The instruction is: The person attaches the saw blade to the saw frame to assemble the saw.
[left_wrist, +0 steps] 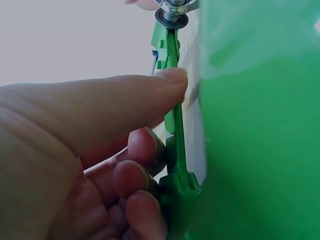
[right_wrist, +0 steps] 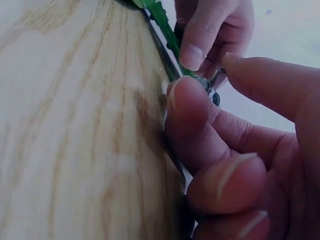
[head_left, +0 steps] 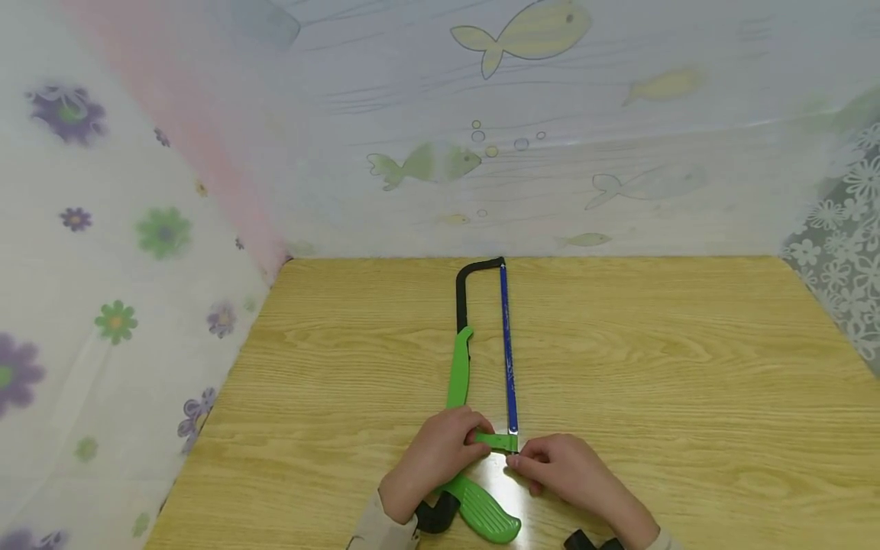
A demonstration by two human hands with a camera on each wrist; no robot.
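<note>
A hacksaw lies on the wooden table, its green and black frame (head_left: 458,370) on the left and its blue blade (head_left: 509,344) on the right, both pointing away from me. The green ribbed handle (head_left: 488,516) faces me. My left hand (head_left: 436,451) pinches the green crosspiece (head_left: 498,441) at the blade's near end between thumb and fingers. At the tip of that crosspiece, my right hand (head_left: 567,470) pinches a metal wing nut (left_wrist: 175,7) with thumb and index finger. A black washer (left_wrist: 171,20) sits by the nut in the left wrist view.
The wood-grain table (head_left: 653,351) runs back to a sheet printed with fish (head_left: 536,160). A flower-patterned sheet (head_left: 117,252) hangs along the left side, and a lace-like white flower pattern (head_left: 839,244) borders the right. Black wrist mounts (head_left: 440,516) show at the bottom.
</note>
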